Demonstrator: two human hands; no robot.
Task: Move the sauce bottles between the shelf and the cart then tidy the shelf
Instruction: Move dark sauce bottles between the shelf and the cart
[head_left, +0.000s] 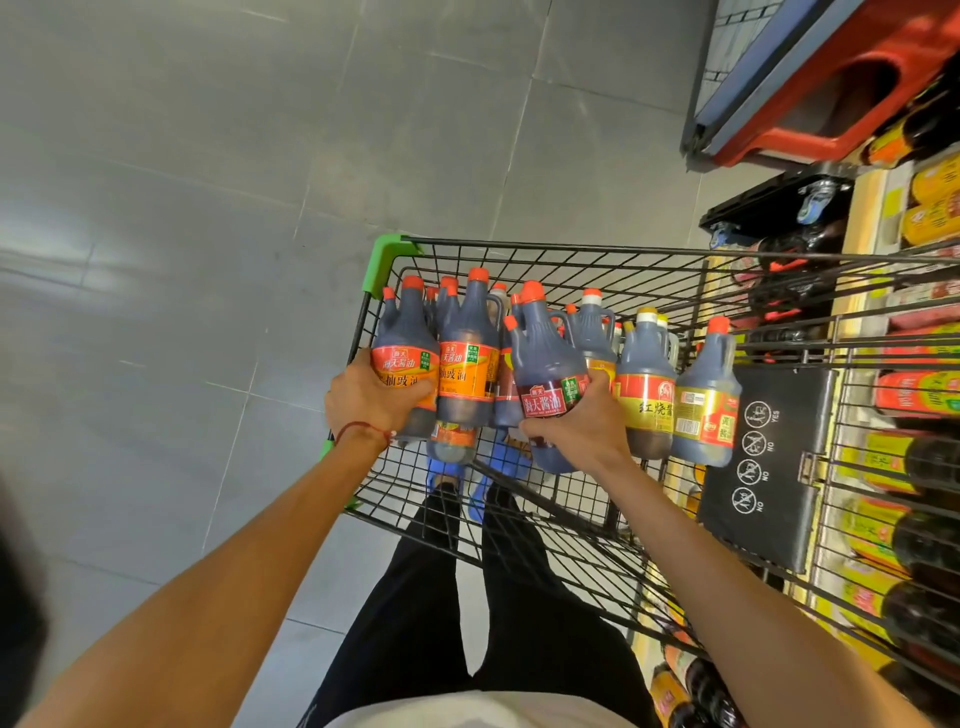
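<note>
A black wire cart (545, 249) with green corners holds several dark sauce bottles with red and orange caps. My left hand (371, 397) grips an orange-labelled bottle (405, 345) at the cart's left side. My right hand (587, 423) grips a red-labelled bottle (545, 364) in the cart's middle. More bottles stand beside them, among them a yellow-capped one (647, 374) and one with a gold and red label (706, 395). The shelf (862, 208) with rows of bottles runs along the right edge.
Grey tiled floor (208, 208) lies left of and beyond the cart. A red plastic crate (831, 98) sits at the top right. A black fold-down seat panel (763, 467) with warning icons is in the cart's right part. My legs and blue shoes show through the wire.
</note>
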